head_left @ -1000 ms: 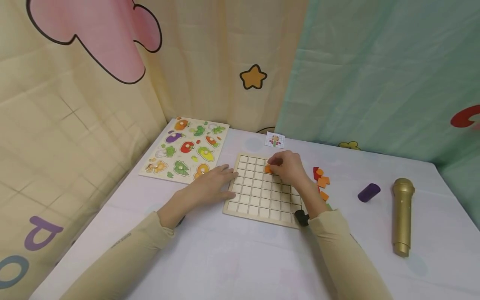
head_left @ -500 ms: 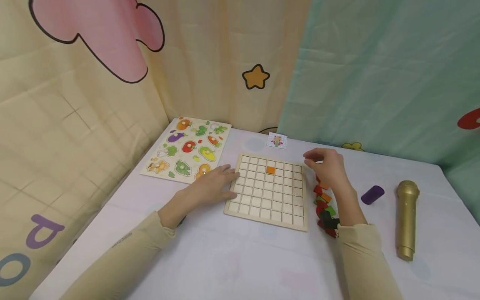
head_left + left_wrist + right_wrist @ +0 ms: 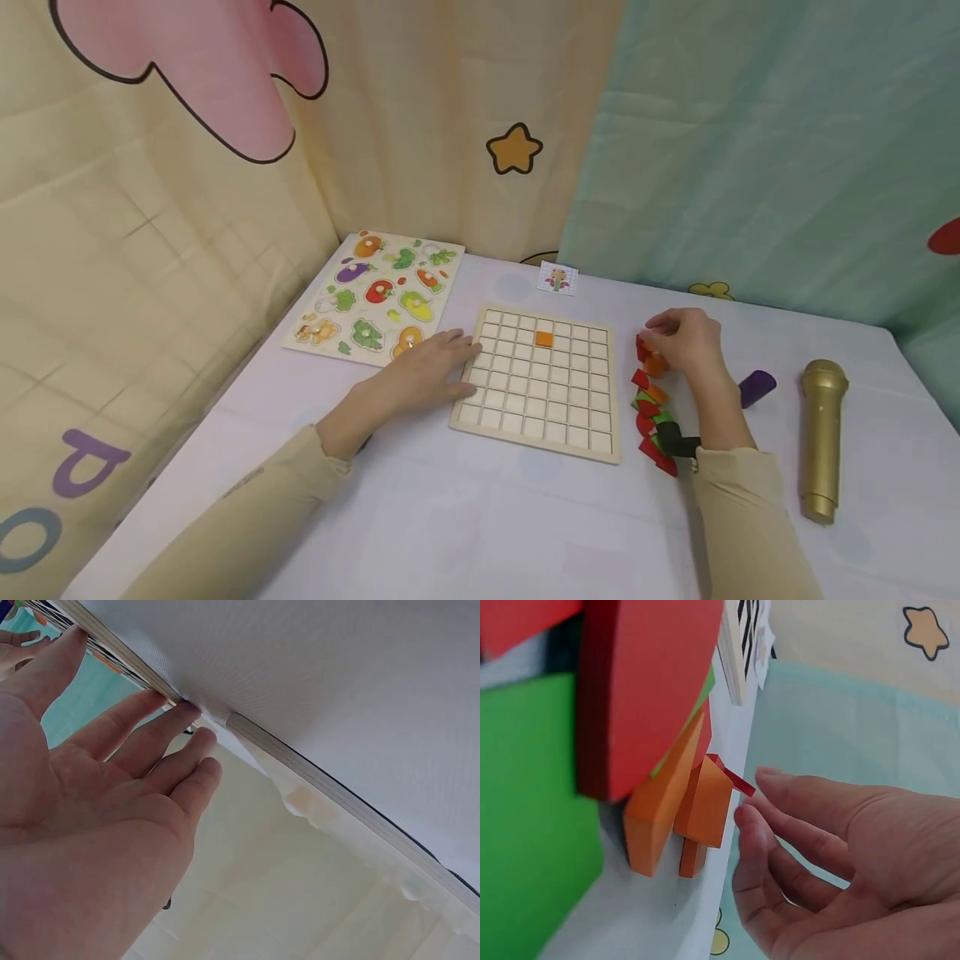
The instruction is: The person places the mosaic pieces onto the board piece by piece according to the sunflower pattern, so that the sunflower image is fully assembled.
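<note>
My left hand [image 3: 435,367] lies spread at the left edge of a wooden grid board [image 3: 536,438], fingertips and thumb at its rim. A single orange square tile [image 3: 543,339] sits in one cell of the second row from the far edge. Right of the board, my right hand [image 3: 687,340] is over the far end of a row of coloured pieces, thumb and fingers drawn close together. In the right wrist view, a tilted red piece [image 3: 739,782] has one end right at those fingertips; I cannot tell whether they grip it. Orange blocks [image 3: 705,802] lie beside it.
Red and green pieces [image 3: 658,458] continue along the row toward me. A vegetable puzzle board [image 3: 352,321] lies at back left, and a small picture card [image 3: 558,278] behind the grid. A purple cylinder [image 3: 757,387] and a gold microphone [image 3: 821,442] lie at the right.
My right hand has left the orange tile in the grid and moved right to the far end of the coloured pieces. My left hand stays at the board's edge.
</note>
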### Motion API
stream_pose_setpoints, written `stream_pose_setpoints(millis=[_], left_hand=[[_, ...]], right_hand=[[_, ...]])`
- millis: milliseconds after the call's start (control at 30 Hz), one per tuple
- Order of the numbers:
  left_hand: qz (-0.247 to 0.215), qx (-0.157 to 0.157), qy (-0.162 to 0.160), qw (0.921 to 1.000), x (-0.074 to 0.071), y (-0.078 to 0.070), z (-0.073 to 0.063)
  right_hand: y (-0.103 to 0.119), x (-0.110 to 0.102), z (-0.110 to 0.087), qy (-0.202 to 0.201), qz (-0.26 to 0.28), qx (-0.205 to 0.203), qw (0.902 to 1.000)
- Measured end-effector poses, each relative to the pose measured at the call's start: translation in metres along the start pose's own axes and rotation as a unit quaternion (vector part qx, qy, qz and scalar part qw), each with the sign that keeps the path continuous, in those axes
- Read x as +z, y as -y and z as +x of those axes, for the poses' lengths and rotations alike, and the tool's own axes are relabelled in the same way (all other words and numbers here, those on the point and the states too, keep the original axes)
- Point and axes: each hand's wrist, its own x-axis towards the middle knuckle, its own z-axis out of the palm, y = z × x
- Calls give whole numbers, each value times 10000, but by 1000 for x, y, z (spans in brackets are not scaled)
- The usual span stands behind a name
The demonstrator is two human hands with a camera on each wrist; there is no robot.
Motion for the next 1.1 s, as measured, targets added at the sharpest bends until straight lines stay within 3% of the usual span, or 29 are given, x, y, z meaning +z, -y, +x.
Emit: stream_pose_setpoints(millis=[333, 600, 867, 1100], left_hand=[[-20, -14, -21, 10000, 0, -2, 1], [40, -83, 32, 10000, 2, -3, 1], [20, -72, 47, 10000, 1, -6, 0], [202, -77, 145, 9997, -1, -8, -2]], right_hand=[[2, 6, 2, 18, -101, -11, 9999], [10, 8, -4, -227, -23, -485, 9986], [31, 20, -9, 352, 171, -1052, 9937], [44, 35, -7, 713, 173, -1201, 9901]])
